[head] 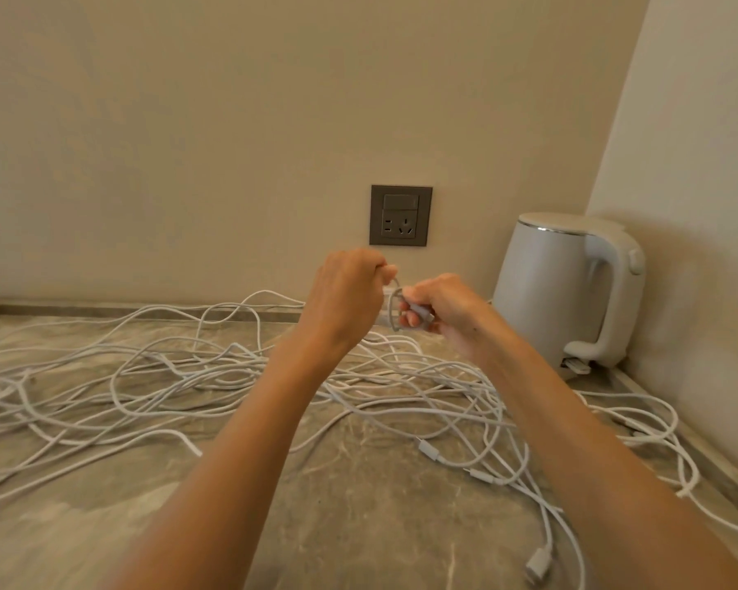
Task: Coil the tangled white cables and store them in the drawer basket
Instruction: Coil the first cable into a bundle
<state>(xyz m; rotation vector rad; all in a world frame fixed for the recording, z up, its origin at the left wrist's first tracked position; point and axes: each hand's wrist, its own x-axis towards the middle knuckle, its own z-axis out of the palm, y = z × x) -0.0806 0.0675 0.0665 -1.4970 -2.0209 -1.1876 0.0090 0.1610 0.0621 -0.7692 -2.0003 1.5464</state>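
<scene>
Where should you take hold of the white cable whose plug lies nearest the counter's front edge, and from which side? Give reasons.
Pinch the plug across its narrow sides, coming from above. It lies flat on the counter, it is a stiff free end, and it sits outside the tangle, so coiling can probably start there.

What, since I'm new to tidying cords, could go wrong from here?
1. The coil held by the left hand and right hand likely joins the tangle on the counter; pulling may tighten knots.
2. Strands lie near the kettle; a snagged tug might nudge it.
</scene>
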